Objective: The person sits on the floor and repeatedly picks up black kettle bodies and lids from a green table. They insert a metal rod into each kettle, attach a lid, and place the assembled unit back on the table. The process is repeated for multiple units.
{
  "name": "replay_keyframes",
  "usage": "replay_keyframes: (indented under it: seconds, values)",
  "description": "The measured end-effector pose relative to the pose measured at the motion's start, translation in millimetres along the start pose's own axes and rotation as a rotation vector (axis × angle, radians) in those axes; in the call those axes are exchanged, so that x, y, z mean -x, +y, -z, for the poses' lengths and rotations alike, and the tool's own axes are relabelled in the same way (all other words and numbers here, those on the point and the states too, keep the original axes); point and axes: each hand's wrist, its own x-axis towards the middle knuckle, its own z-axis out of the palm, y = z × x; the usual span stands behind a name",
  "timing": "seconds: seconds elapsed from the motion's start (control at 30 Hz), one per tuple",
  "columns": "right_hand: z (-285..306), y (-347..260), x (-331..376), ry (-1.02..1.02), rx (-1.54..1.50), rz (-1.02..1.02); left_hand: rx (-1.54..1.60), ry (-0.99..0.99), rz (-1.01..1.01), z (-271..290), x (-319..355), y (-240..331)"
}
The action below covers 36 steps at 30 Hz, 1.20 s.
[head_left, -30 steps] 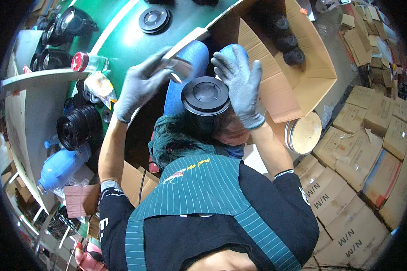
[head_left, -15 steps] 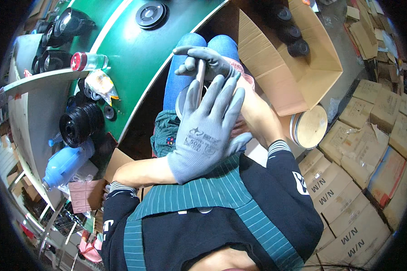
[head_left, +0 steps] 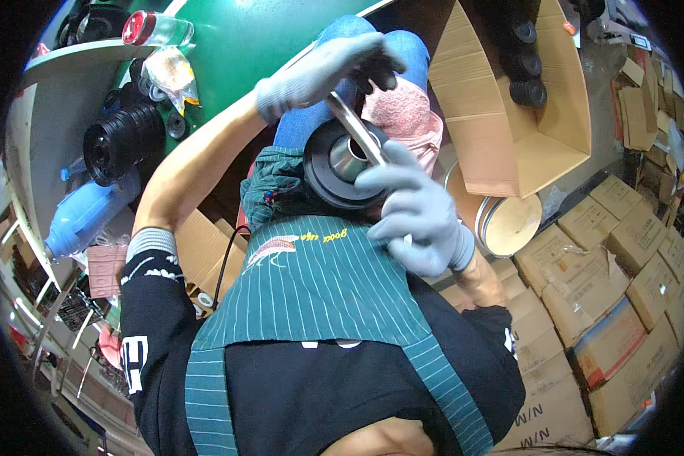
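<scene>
Open brown carton (head_left: 509, 114) upper right; stacked brown cartons (head_left: 623, 304) beneath.

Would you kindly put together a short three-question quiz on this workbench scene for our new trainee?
1. True or false: both hands wear grey gloves.
2. Which hand grips the far end of the metal rod? A) left hand B) right hand C) neither
3. Fill in: the open cardboard box beside the knees holds several ____ round parts.

Key:
1. True.
2. A. The left hand closes over the rod's far end, while the right hand is on the black round part that the rod passes into.
3. Black; they sit in a row inside the box.
</scene>
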Motion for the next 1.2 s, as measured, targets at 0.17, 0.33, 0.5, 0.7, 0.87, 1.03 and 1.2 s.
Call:
replay_keyframes:
  seconds: [0.17, 0.33, 0.5, 0.7, 0.87, 1.03, 1.2]
  values:
    - [-13.4, -13.0, -52.4, -0.549, 0.241, 0.142, -0.004, -0.323, -0.172, -31.5, -75.3, -16.7]
    - [-61.5, 9.8, -113.1, -0.439, 0.336, 0.044, 0.162, -0.7, -0.068, -76.4, -103.4, -6.1]
    - [-32.3, -0.7, -94.2, -0.347, 0.154, -0.02, -0.175, -0.4, -0.292, -69.3, -104.3, -16.1]
    - [-13.0, 26.2, -69.4, 0.167, -0.544, -0.084, -0.225, -0.307, -0.165, -37.7, -94.4, -12.6]
    - [-0.4, -12.4, -18.9, 0.826, -0.819, -0.141, -0.04, 0.358, -0.16, 44.2, -29.6, -5.4]
    - [-24.5, 38.3, 41.1, 0.594, -0.419, -0.471, 0.585, 0.267, 0.056, 137.3, 107.7, -66.3]
    - [-54.1, 30.9, 36.9, 0.265, 0.369, -0.447, -0.154, 0.966, 0.077, 103.4, 125.4, -76.1]
